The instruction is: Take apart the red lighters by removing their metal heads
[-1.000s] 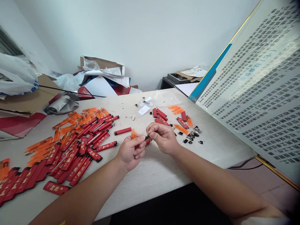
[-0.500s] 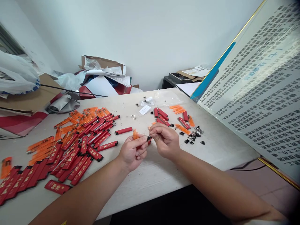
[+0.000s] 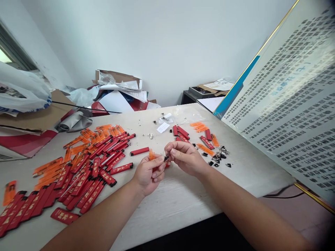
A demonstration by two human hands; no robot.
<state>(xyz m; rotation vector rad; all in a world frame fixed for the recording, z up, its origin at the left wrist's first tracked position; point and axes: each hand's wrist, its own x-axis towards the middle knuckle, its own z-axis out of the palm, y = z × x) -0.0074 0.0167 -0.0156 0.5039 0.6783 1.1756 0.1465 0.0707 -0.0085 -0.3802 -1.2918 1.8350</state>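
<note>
My left hand (image 3: 149,174) is closed around an orange translucent lighter body (image 3: 151,155), whose upper end sticks out past the fingers. By the left thumb tip sits a small black part (image 3: 166,158) at the other end of it. My right hand (image 3: 185,158) pinches close beside that black part; what lies between its fingertips is too small to make out. To the left of my hands lies a red lighter (image 3: 139,151) on its own. Further left is a heap of red lighters with gold characters (image 3: 90,197) and orange lighter bodies (image 3: 48,167).
Black and metal small parts (image 3: 221,153) lie at the right, near several red lighters (image 3: 206,142) and orange bodies (image 3: 199,126). A paper slip (image 3: 163,127) is at the back. A large printed board (image 3: 285,101) leans over the table's right side. Boxes and papers (image 3: 120,87) stand behind.
The right hand's fingers have shifted slightly, and the black part by the left thumb shows more clearly. The left hand keeps its grip. The whole view has moved a little.
</note>
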